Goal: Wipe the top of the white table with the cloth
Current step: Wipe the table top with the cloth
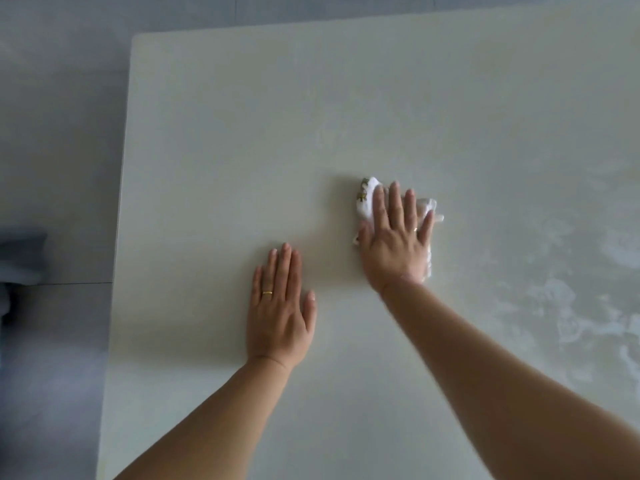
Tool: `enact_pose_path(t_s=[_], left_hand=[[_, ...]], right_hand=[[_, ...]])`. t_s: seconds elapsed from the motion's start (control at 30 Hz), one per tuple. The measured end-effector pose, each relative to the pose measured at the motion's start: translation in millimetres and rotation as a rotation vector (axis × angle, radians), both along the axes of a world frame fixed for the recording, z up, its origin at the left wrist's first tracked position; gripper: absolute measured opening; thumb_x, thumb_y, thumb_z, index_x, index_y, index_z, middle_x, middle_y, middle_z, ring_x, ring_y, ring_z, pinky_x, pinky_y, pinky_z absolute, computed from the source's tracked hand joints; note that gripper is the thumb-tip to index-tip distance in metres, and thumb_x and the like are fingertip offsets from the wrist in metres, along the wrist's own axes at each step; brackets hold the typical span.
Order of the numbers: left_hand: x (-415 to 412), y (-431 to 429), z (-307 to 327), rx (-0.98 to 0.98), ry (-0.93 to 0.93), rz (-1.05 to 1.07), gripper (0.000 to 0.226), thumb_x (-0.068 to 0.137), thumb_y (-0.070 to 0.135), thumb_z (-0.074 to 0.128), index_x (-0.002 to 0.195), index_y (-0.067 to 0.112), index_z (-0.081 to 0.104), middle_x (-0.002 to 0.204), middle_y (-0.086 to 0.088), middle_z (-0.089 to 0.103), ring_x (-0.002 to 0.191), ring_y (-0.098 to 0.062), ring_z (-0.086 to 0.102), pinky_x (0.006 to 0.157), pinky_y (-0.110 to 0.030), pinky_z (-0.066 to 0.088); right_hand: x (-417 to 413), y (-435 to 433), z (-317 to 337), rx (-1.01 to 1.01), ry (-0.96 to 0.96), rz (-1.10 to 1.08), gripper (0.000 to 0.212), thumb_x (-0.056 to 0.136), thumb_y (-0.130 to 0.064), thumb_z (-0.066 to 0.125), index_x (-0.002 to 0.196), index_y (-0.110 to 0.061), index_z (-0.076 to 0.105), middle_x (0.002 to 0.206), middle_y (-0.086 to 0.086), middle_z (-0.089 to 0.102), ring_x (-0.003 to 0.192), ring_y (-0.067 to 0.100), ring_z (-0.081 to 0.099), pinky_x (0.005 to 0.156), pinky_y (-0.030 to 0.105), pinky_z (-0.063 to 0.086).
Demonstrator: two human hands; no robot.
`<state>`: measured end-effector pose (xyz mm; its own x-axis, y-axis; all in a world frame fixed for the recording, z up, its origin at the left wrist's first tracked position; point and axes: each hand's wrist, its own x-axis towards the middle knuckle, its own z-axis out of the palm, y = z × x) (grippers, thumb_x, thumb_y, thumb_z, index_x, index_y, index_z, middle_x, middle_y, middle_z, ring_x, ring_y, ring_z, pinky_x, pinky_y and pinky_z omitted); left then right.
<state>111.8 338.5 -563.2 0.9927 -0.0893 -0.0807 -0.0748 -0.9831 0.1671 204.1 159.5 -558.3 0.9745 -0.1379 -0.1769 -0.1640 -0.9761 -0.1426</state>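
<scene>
1. The fingers (394,206) of the right hand (393,242) are spread wide and laid flat on the cloth (367,199); nothing is gripped, the cloth being only pressed down under the palm.
2. The cloth, white with small dark marks at its far edge, is bunched on the tabletop (207,133) near the middle of the view, and it shows past the fingertips and along both sides of the hand.
3. The left hand (278,317) is laid palm down on bare tabletop, well apart from the cloth, its fingers straight and close together and holding nothing; a ring is worn on it.
4. Both forearms are stretched forward from the near edge, the right one angled in from the right.
5. The step in hand is judged to be the wiping stroke itself, with the left hand used as a brace.
6. Pale smears are seen on the right part of the tabletop, so much of the task is judged to remain.
7. The next move is judged to call for steady downward pressure while the cloth is slid towards those smears.
</scene>
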Motion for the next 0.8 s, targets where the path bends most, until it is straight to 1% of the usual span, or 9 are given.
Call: enact_pose_path(t_s=[0.07,0.17,0.23,0.4,0.47,0.6,0.67,0.73,0.8], left_hand=[[0.7,-1.1,0.3,0.011,0.011,0.007,0.059,0.092,0.032,0.031,0.145,0.004,0.034,0.153,-0.013,0.030,0.143,-0.026,0.024,0.116,-0.044,0.018],[1.1,-2.1,2.4,0.021,0.014,0.016,0.056,0.095,0.033,0.027,0.139,0.002,0.043,0.148,-0.014,0.040,0.140,-0.028,0.030,0.114,-0.044,0.020],[0.5,-1.0,1.7,0.015,0.009,0.001,0.057,0.093,0.032,0.030,0.142,0.002,0.038,0.151,-0.013,0.034,0.142,-0.028,0.026,0.115,-0.045,0.019],[1.2,-1.2,0.9,-0.022,0.003,0.022,0.060,0.092,0.032,0.034,0.146,0.005,0.031,0.154,-0.011,0.028,0.144,-0.026,0.022,0.116,-0.044,0.018],[0.9,-2.0,2.0,-0.027,0.019,0.027,0.060,0.092,0.032,0.034,0.146,0.005,0.032,0.154,-0.011,0.029,0.144,-0.026,0.023,0.116,-0.044,0.018],[1.4,-1.8,3.5,-0.023,0.037,0.022,0.060,0.092,0.032,0.034,0.145,0.005,0.033,0.152,-0.011,0.033,0.143,-0.026,0.025,0.115,-0.045,0.020],[1.2,-0.5,4.2,-0.042,0.030,0.017,0.059,0.092,0.033,0.034,0.144,0.004,0.035,0.151,-0.012,0.034,0.141,-0.027,0.028,0.114,-0.045,0.022],[3.3,0.5,6.0,-0.087,0.016,0.016,0.060,0.092,0.034,0.035,0.143,0.004,0.036,0.152,-0.013,0.032,0.141,-0.028,0.029,0.114,-0.045,0.020],[14.4,1.3,9.0,-0.121,-0.014,0.025,0.059,0.093,0.035,0.036,0.143,0.004,0.036,0.152,-0.013,0.031,0.141,-0.028,0.028,0.116,-0.044,0.017]], right_hand=[[-16.0,39.2,1.7,0.038,-0.005,0.065,0.064,0.093,-0.047,0.014,0.151,-0.024,0.001,0.160,0.002,0.004,0.146,0.025,-0.002,0.114,0.050,-0.014],[-33.2,55.1,7.4,0.078,0.021,0.514,0.061,0.094,-0.048,0.014,0.150,-0.025,0.009,0.159,0.000,0.008,0.147,0.023,0.001,0.116,0.047,-0.013],[-11.3,27.7,6.8,0.014,-0.020,0.654,0.062,0.093,-0.048,0.022,0.150,-0.026,0.014,0.159,0.003,0.012,0.146,0.025,0.006,0.116,0.046,-0.008],[34.8,3.7,-0.2,0.010,-0.027,0.063,0.061,0.096,-0.046,0.025,0.151,-0.026,0.005,0.159,0.007,-0.011,0.145,0.027,-0.012,0.113,0.048,-0.018],[23.9,36.9,0.9,0.007,-0.021,0.044,0.064,0.096,-0.046,0.021,0.151,-0.020,0.000,0.160,0.001,-0.009,0.145,0.026,-0.011,0.112,0.049,-0.020],[9.4,53.8,7.3,0.014,-0.004,0.613,0.066,0.094,-0.051,0.020,0.151,-0.021,0.005,0.160,-0.005,0.005,0.147,0.023,0.003,0.116,0.048,-0.010],[33.2,26.3,7.3,-0.037,-0.032,0.761,0.065,0.094,-0.049,0.025,0.151,-0.022,0.007,0.159,-0.004,0.008,0.146,0.022,0.007,0.117,0.045,-0.006],[59.5,0.5,4.5,-0.035,-0.035,0.565,0.063,0.096,-0.045,0.027,0.151,-0.023,0.007,0.159,-0.001,0.009,0.146,0.023,0.006,0.115,0.045,-0.008],[74.2,-2.4,1.4,-0.017,-0.004,0.151,0.062,0.097,-0.045,0.022,0.151,-0.022,0.004,0.160,0.000,0.002,0.147,0.022,-0.002,0.115,0.047,-0.012]])
